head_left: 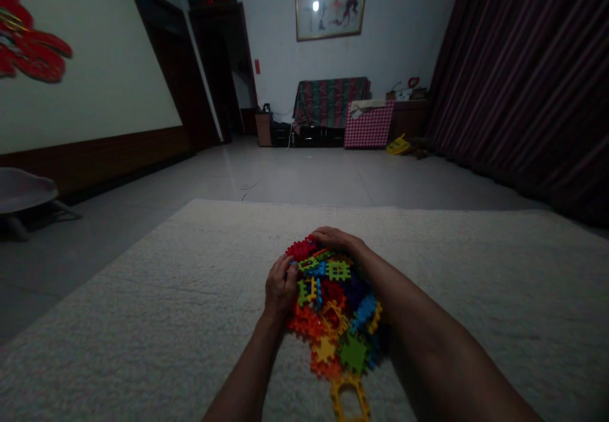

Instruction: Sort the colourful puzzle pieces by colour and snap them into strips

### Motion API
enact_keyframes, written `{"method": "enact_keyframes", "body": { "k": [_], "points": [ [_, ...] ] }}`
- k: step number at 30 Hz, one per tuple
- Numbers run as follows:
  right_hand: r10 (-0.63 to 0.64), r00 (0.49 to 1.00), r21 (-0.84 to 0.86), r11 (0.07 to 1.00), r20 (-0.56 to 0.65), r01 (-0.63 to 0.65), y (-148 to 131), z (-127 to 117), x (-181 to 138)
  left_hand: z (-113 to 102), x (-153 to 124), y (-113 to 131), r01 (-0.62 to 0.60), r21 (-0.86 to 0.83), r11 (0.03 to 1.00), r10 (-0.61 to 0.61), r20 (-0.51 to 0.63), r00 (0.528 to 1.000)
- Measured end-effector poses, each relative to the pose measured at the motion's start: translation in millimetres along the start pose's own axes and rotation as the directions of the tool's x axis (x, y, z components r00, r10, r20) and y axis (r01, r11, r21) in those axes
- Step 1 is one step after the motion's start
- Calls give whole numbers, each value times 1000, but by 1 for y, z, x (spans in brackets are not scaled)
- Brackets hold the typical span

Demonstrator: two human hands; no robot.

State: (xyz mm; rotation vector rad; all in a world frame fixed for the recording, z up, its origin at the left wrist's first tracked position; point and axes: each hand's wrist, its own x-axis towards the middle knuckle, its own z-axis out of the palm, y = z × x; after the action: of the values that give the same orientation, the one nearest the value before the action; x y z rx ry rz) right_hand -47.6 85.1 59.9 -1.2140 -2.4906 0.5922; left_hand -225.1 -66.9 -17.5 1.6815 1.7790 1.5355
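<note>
A heap of plastic interlocking blocks (333,298) with toothed edges lies on the pale carpet, in red, orange, yellow, green, blue and purple. My left hand (280,285) rests against the heap's left side, fingers bent along its edge and thumb apart. Across the far side reaches my right hand (335,238), its fingers laid over the top beside a red block (301,249). Both hands are open and cup the heap between them; the right fingertips are partly hidden. Nearest to me, a yellow frame-shaped block (349,400) lies at the heap's near end.
The cream carpet (166,282) spreads around the heap, with grey floor tiles (314,178) beyond. A low grey seat (26,190) stands at the left. Cloth-covered furniture (330,101) lines the far wall, a yellow object (398,145) lies near it, and a dark curtain (533,85) hangs right.
</note>
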Motion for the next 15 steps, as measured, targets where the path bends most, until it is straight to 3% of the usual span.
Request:
{"method": "enact_keyframes", "body": {
  "k": [3,6,11,15],
  "points": [
    [9,995,24,1000,98,-11,1,-11,-12,0,0,2,-17,18,1000,17,29,999],
    [36,995,31,999,98,-39,0,-25,-24,-1,0,4,-37,23,999,36,40,999],
    [89,992,49,995,-91,-84,11,-51,-57,-2,1,6,-63,20,998,62,46,997],
    [176,946,62,984,-272,-166,34,-53,-97,-2,1,7,-72,21,997,71,42,997]
  ]
}}
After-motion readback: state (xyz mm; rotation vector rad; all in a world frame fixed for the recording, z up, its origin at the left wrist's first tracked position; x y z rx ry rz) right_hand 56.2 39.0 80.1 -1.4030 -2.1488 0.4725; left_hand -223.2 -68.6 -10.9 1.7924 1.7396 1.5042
